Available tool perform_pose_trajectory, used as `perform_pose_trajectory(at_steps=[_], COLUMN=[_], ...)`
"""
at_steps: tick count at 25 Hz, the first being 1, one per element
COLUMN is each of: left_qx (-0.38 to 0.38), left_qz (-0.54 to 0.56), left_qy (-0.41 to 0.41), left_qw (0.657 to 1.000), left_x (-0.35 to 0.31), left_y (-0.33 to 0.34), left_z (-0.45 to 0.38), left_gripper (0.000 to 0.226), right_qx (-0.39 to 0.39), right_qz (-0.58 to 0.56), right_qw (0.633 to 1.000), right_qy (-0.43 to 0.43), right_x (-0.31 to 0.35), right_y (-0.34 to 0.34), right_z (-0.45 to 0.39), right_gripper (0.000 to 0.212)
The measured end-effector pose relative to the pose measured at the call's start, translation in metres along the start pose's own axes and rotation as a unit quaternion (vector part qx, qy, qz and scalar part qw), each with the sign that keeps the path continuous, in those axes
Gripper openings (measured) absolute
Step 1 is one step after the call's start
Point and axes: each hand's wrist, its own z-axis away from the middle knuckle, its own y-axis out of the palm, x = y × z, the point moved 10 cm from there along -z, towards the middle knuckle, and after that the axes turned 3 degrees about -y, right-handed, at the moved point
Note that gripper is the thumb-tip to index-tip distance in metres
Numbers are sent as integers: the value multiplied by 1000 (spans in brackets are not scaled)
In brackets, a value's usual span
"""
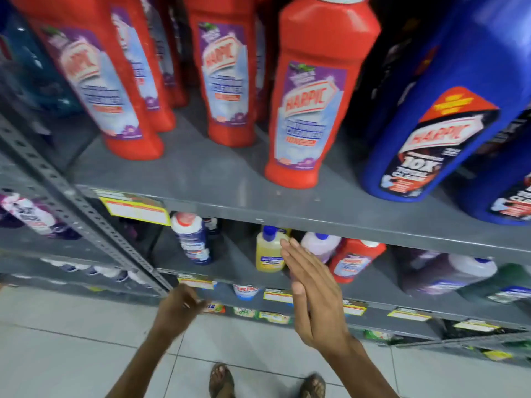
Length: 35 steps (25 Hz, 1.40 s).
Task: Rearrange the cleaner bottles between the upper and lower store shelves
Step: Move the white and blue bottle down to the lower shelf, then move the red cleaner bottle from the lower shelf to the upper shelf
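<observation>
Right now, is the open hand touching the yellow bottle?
Cannot tell. In the head view the right hand overlaps the yellow bottle with its fingertips, but no contact or gap shows plainly.

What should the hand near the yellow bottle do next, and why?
Probably close the right hand around the yellow bottle. Its open, flat fingers already reach that bottle on the lower shelf, and it holds nothing yet.

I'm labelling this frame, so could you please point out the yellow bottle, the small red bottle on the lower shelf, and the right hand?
yellow bottle [268, 254]: head view, on its pale yellow body.
small red bottle [352, 261]: head view, on its front label.
right hand [311, 294]: head view, on the back of the hand.
</observation>
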Motion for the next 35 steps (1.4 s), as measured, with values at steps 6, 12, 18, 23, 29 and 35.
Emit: perform_pose_trajectory(at_steps=[6, 12, 18, 23, 29, 35], left_qx=[117, -19, -2, 16, 102, 167], left_qz=[105, 97, 87, 81, 173, 201], left_qy=[188, 240, 163, 139, 146, 159], left_qw=[969, 966, 983, 987, 969, 952], left_x=[-161, -264, -268, -262, -251, -240], left_y=[184, 233, 260, 266, 274, 263], left_z=[101, 114, 97, 84, 61, 80], left_gripper=[30, 80, 88, 67, 52, 49], right_qx=[-3, 129, 234, 271, 294, 279], right_qz=[32, 68, 78, 135, 187, 120], right_qw=[972, 919, 893, 894, 884, 895], right_qy=[231, 367, 377, 331, 312, 328], right_x=[-165, -260, -305, -314, -313, -297], right_y=[-78, -79, -45, -37, -33, -39], right_z=[139, 206, 210, 214, 214, 197], right_gripper=[49, 63, 64, 64, 65, 61])
